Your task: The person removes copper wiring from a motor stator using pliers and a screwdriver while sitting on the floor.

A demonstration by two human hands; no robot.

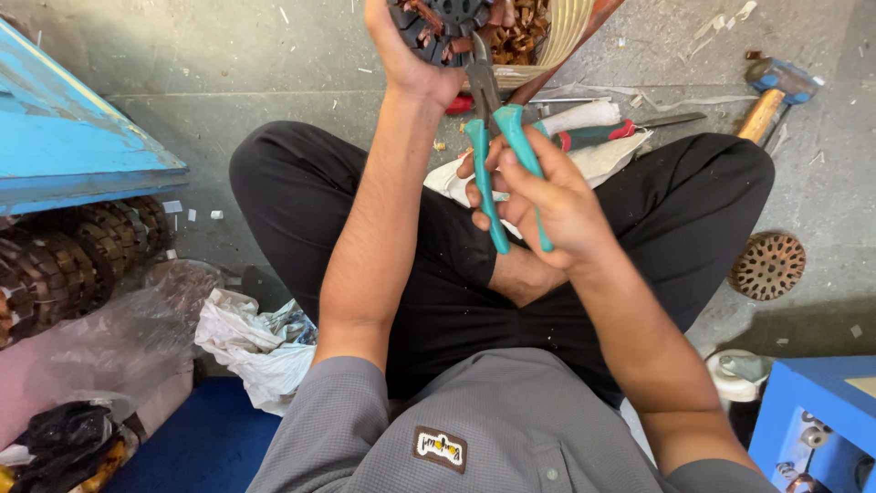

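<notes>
Gripping pliers (500, 155) by teal handles, right hand (547, 205) fingers wrapped tight around them; pliers nose points up into dark slotted core (447, 23) at top edge of view. Left hand (406, 59) fingers clamped on core's side, holding it raised above lap; copper bits packed in core's slots. Person sits cross-legged on concrete floor (274, 64). Hammer (771, 91) lies on floor at right, well apart. Round perforated disc (766, 265) beside right knee. Stacked cores (82, 256) under blue shelf (73, 155) at left.
</notes>
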